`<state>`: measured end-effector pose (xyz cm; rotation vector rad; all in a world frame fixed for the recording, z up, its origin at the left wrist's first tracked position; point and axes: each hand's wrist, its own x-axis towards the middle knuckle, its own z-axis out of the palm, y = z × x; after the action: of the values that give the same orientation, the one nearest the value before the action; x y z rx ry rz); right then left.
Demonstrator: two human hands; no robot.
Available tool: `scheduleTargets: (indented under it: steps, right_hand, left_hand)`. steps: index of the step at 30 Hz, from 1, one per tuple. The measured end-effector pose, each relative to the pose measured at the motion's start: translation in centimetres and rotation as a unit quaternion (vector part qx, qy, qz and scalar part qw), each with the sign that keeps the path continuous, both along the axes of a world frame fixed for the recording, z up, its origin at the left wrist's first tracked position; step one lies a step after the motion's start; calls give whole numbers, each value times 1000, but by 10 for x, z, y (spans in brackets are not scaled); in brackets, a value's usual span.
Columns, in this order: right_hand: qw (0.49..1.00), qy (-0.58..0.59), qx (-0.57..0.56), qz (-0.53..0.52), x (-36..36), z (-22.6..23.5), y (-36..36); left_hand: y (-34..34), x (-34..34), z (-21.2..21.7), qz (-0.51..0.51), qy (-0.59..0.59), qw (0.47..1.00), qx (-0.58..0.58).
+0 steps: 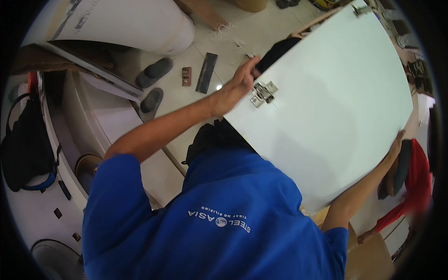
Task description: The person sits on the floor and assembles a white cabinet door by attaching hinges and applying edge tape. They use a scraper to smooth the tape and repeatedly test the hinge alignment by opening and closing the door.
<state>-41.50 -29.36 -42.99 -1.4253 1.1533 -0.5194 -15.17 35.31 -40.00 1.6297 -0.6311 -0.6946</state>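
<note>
A white cabinet door panel (331, 102) lies tilted across my front and lap, between my two hands. My left hand (237, 91) grips its left edge, with the fingers bent over that edge and the palm beside a metal concealed hinge (264, 93). A second hinge (361, 9) is fixed near the panel's far corner. At the panel's right edge, my right hand (395, 147) is closed round the border, its fingers partly hidden. My dark trousers show below the panel's left edge.
Grey slippers (155, 73), a small brown block (186, 76) and a dark flat bar (206, 73) lie on the tiled floor. A large white roll (126, 25) is at the far left, a black bag (30, 144) at the left. Another person's red sleeve (416, 170) is close on the right.
</note>
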Motion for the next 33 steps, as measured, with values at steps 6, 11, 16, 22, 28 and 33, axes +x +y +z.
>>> scheduleTargets:
  steps: [6,11,16,22,28,33]
  right_hand:
    - [999,43,-9,4,-10,4,-10]
    - [997,69,-22,8,-10,12,-21]
    - [995,87,-41,31,3,16,-42]
    - [922,138,-318,174,41,75,-28]
    - [789,170,-540,240,162,145,120]
    - [637,104,-556,524,280,125,251]
  left_hand:
    - [35,-37,20,81,51,995,10]
    - [31,-36,-3,109,160,979,-69]
    - [80,-12,-150,225,229,940,-119]
    - [225,70,-388,217,-95,821,520]
    - [201,88,-370,358,72,771,522]
    - [160,110,-349,418,101,756,493]
